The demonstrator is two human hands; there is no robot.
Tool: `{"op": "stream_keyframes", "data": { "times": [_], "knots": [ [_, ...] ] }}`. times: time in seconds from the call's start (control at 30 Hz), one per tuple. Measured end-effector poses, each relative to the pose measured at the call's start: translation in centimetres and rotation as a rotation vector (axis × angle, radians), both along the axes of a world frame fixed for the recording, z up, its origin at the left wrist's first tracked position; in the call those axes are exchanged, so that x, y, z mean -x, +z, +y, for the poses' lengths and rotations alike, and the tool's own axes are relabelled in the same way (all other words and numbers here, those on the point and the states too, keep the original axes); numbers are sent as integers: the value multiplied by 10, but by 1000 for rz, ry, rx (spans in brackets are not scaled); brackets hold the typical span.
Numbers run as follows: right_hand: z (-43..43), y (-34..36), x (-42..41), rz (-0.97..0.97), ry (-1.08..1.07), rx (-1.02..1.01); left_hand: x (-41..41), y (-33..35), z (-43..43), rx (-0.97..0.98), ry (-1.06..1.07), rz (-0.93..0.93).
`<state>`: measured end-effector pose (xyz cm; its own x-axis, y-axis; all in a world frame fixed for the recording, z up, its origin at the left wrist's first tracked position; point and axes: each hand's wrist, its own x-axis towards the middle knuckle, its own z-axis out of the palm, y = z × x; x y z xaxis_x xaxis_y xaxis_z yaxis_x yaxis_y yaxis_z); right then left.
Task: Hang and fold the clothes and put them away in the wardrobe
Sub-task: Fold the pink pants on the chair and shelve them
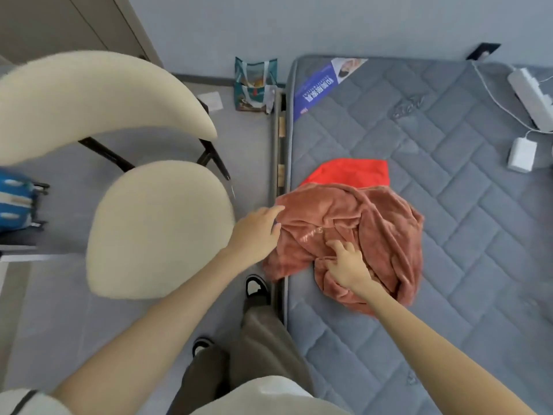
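A crumpled brown-pink fleece garment (359,223) lies on the grey mattress (449,145), at its left edge, and one corner hangs a little over that edge. Behind it, partly under it, lies a flat red garment (350,172). The right hand (348,266) rests on top of the fleece with its fingers spread and almost straight, not gripping. The left hand (254,232) touches the left border of the fleece; its index finger is straight, but whether the other fingers pinch the cloth I cannot tell. To the left stands a cream chair (155,229) on the floor. A white power strip (529,94) and a charger (522,154) lie on the far right part of the mattress.
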<state>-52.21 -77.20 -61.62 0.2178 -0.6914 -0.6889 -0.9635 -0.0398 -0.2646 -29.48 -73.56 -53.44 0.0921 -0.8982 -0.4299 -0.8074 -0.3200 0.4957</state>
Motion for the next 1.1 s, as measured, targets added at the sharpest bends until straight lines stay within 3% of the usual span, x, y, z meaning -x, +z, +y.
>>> {"op": "stream_keyframes", "data": {
  "times": [0.13,0.3,0.43,0.6,0.7,0.77,0.87,0.93,1.03,1.1],
  "knots": [
    [7,-45,14,88,-59,-84,17,-46,2,-114,-47,29],
    [18,-90,27,124,-298,-188,24,-85,8,-127,-75,31],
    [25,-111,42,152,-155,-57,29,-100,7,-151,-94,38],
    [19,-94,39,-150,-350,2,38,-96,-4,-122,-95,42],
    [8,-59,37,-537,-391,-288,40,-88,-17,-87,-78,45],
    [-6,-45,46,-612,-251,-321,41,-83,-27,-66,-79,51],
    [-44,-49,66,-382,-97,262,42,-78,-42,-41,-88,47],
    [-70,-59,80,-139,-193,465,46,-76,-50,-28,-89,54],
    [-95,-74,91,-42,-476,191,51,-79,-56,-26,-103,67],
    [-96,-80,89,25,-496,98,52,-82,-58,-33,-121,79]
  ]
}}
